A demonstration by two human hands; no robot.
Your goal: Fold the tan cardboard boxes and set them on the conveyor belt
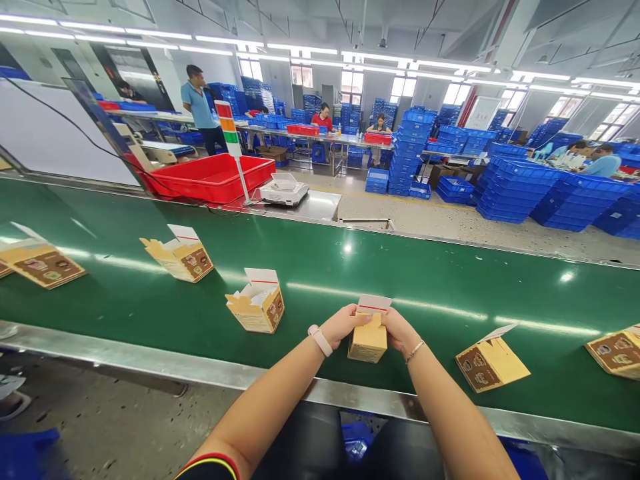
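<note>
A small tan cardboard box (369, 344) stands on the green conveyor belt (320, 260) in front of me. My left hand (345, 322) grips its left side, the thumb lying on the top flaps. On the opposite side my right hand (397, 325) holds it, fingers curled round the edge. The box's white lid flap with a red strip (375, 304) stands up at the back, while the tan flaps are folded over the top. Left of my hands sits an open box (257, 308) with whitish contents. To the right is another box (490, 363), its top flaps folded over and its lid flap raised.
More boxes lie along the belt, including an open one (183, 257) and one at the far right (617, 352). Beyond the belt are a red bin (210, 179), a weighing scale (284, 191) and stacked blue crates (413, 150). Several people work farther back. A metal rail (240, 373) edges the belt.
</note>
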